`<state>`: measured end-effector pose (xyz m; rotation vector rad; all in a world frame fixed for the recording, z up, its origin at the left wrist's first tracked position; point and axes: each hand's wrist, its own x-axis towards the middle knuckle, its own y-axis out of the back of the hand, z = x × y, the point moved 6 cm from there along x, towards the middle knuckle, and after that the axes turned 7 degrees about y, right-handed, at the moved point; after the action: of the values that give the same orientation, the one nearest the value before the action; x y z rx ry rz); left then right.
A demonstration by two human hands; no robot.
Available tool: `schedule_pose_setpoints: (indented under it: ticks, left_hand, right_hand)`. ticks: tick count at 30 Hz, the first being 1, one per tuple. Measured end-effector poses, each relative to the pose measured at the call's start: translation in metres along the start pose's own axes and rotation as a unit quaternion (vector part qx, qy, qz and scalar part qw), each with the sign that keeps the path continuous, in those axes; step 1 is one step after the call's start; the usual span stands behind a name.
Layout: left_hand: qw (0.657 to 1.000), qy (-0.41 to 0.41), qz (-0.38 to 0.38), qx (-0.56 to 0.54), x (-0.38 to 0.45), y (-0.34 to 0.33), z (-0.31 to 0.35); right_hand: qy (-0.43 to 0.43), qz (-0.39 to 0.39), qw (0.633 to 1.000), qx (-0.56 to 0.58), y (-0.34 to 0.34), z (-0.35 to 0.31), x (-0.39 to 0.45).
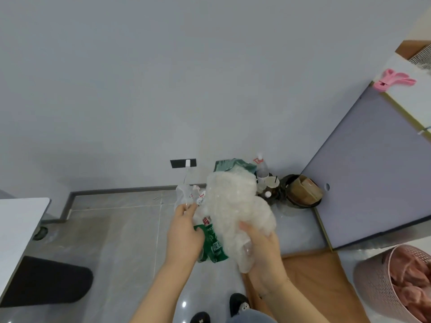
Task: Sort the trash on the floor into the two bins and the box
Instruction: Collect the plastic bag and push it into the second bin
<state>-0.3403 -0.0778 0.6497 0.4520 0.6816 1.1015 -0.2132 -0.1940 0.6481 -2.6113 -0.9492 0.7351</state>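
Right hand [262,250] grips bubble wrap wad [233,210] at lower end; long axis upright, pointing away. Left hand [184,234] pinches clear plastic bag [186,194], green wrapper [213,243] just beside palm.

Your hands are crowded: the right hand [263,248] grips a bulky wad of clear plastic wrap [233,210] that hides much of the floor ahead, and the left hand [184,234] pinches a thin clear bag [186,194] just beside a green packet [213,245]. Past them, the wall corner is packed with a clear bottle [262,170], a lidded cup [271,183] and a dark bin [300,191] holding cardboard, all against the blue-grey panel [373,169] that closes off your right. A flattened brown cardboard sheet [314,278] and a pink basket [391,283] fill the near right floor. Open grey tile [121,229] lies to your left, up to the white table edge [23,220].
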Motion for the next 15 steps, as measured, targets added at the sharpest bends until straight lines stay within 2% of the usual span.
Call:
schedule_pose_setpoints:
  ticks: [3, 7, 10, 15]
  left_hand:
    - [0.999, 0.003, -0.018, -0.049, 0.006, 0.003, 0.008]
    - [0.988, 0.013, -0.049, -0.145, 0.007, 0.012, 0.024]
    - [0.982, -0.008, -0.075, -0.173, 0.006, 0.013, 0.046]
    - [0.978, -0.105, -0.102, -0.145, -0.003, 0.011, 0.087]
  right_hand:
    - [0.092, 0.031, 0.985, -0.14, 0.014, 0.003, 0.016]
    - [0.24, 0.017, 0.913, -0.328, 0.022, -0.026, 0.031]
    - [0.278, 0.003, 0.873, -0.401, 0.026, -0.037, 0.041]
    - [0.314, 0.035, 0.833, -0.454, 0.032, -0.051, 0.058]
